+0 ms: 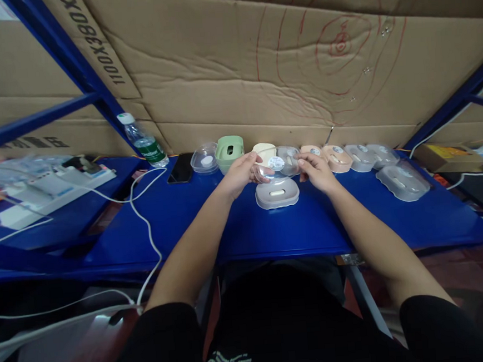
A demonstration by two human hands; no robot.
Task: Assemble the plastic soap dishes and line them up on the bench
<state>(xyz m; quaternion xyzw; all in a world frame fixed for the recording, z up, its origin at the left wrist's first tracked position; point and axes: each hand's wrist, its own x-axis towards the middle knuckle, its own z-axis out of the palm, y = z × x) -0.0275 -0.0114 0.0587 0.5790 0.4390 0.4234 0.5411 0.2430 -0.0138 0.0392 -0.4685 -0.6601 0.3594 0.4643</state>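
Note:
A clear plastic lid (288,165) with a round printed sticker is held up in front of me at the middle of the table. My left hand (242,172) pinches its left edge, thumb above and fingers below. At the opposite edge, my right hand (318,170) has its fingertips closed on the rim. Just under the lid, a pale grey plastic container (276,196) rests on the blue table, with a whitish oblong part in its middle. Behind the lid, partly covered by it, stands a cream container (264,148).
Left of my hands are green containers (229,151), clear lids (205,159), a phone (181,169) and a water bottle (144,141). To the right stand peach containers (337,158), grey ones (360,157) and a translucent piece (403,182). A white cable (144,216) crosses the table's left side.

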